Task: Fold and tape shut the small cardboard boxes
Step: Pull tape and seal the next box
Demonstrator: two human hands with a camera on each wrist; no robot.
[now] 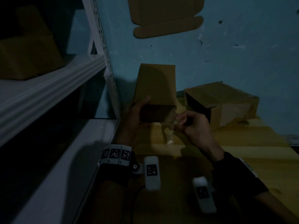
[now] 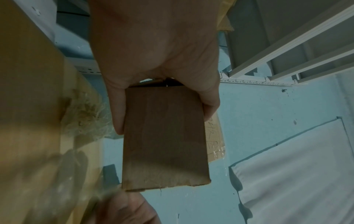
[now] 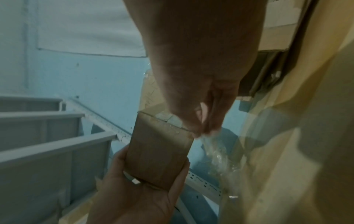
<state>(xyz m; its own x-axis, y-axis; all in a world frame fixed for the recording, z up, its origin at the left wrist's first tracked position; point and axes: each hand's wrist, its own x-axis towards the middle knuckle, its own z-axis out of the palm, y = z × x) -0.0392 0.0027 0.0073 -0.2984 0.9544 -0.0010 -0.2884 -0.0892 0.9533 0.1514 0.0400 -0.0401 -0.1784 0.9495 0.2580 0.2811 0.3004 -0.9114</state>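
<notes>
— Inspector: Report the left hand.

— Operator: From my remote station I see the left hand (image 1: 135, 110) holding the small cardboard box (image 1: 156, 84) above the counter (image 1: 242, 152), beside the white shelf rack (image 1: 64, 88). Its fingers (image 2: 209, 104) and thumb are clamped on the box's two opposite sides, near one end.

— Inspector: And the right?

— Operator: The right hand (image 1: 196, 125) sits at the box's near corner, fingers (image 3: 205, 119) pressed together on a crumpled strip of clear tape (image 1: 169, 136) that hangs down toward the counter (whether the strip is stuck to the box, I cannot tell).

— Inspector: Other items?

— Operator: A second cardboard box (image 1: 226, 102) lies on its side on the counter, open end facing left, well apart from the hands. A flat cardboard blank (image 1: 166, 16) lies against the blue wall.
</notes>
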